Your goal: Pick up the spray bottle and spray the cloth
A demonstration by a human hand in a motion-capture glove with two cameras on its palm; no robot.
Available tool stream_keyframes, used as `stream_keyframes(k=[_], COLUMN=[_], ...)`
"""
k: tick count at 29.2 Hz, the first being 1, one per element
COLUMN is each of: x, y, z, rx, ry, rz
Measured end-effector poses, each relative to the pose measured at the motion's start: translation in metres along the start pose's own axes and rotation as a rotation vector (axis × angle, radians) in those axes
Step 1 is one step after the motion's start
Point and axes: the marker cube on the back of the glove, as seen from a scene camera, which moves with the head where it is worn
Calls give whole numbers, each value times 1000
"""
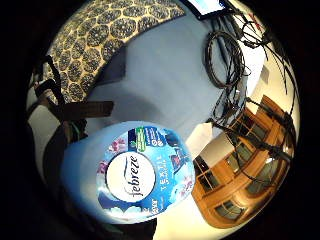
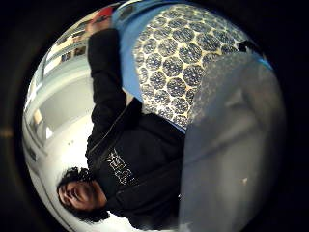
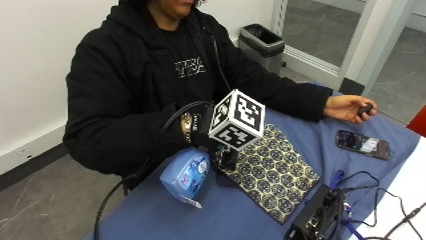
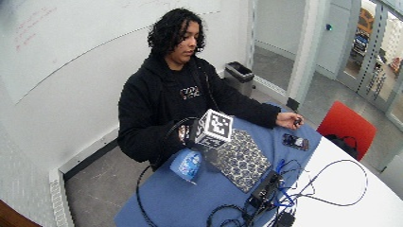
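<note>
Spray bottle (image 3: 186,176) hangs under our right hand (image 3: 203,131), tilted, the cloth (image 3: 273,167) just beside it on the desk (image 3: 200,215); whether our fingers grip it we cannot tell.

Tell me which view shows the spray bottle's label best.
The little finger side palm view: the spray bottle fills it, with its Febreze label facing the camera. Both outside views show the bottle under the gloved hand, label unreadable. In the thumb side palm view, no label shows.

top: black hoodie (image 3: 133,85), white chest lettering | right grip (image 3: 203,131): black glove | hair: dark, curly
</note>
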Motion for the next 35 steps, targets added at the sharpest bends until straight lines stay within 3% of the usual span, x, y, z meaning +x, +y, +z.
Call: stream_keyframes(k=[11, 21, 26, 35], x=[-5, -8, -21, -79], y=[-31, -40, -42, -63], z=[41, 51, 28, -50], rx=[-230, -278, -179, 154], ry=[86, 74, 45, 70], rz=[87, 81, -2, -260])
